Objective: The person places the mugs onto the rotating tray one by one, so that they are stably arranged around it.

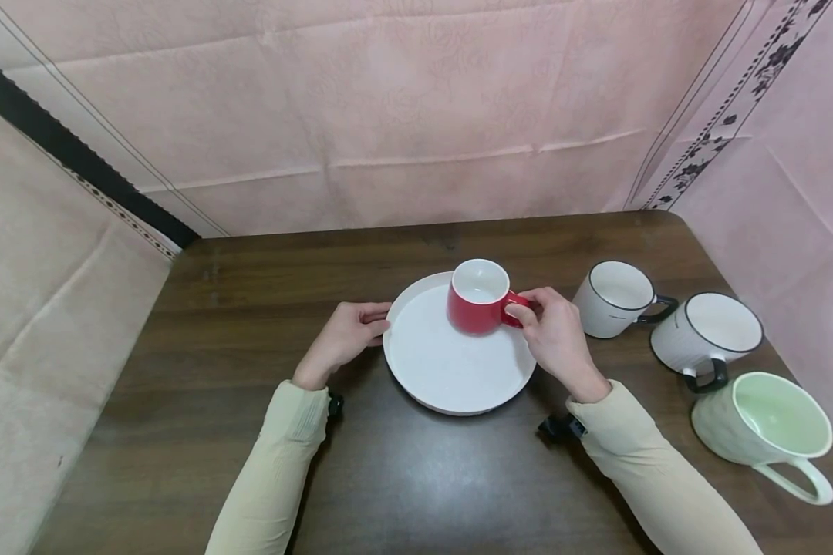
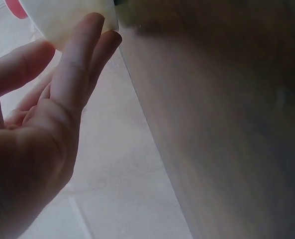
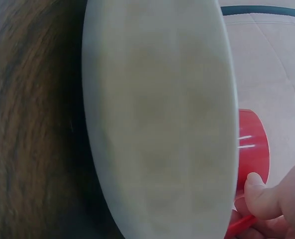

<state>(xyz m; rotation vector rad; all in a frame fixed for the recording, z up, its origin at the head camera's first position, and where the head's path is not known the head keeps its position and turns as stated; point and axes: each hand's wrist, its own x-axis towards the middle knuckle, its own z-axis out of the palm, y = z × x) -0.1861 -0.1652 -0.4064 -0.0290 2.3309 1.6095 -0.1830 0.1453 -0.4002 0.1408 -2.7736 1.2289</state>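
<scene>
One red mug (image 1: pixel 473 314) stands upright, handle (image 1: pixel 516 298) rightward, pinched by the right grip (image 1: pixel 558 333).

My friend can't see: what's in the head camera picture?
A person's right hand holds a red mug on a round white board, which the left hand touches. Two white mugs and a pale green mug stand at right.

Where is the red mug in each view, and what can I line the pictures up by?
Head: red mug just right of and below centre, its handle in the right hand.
Left wrist: only a red patch, apparently the mug, at the top edge near the left corner.
Right wrist: right side, below mid-height, partly hidden.
Shared landmark: the white disc, in all three.
</scene>
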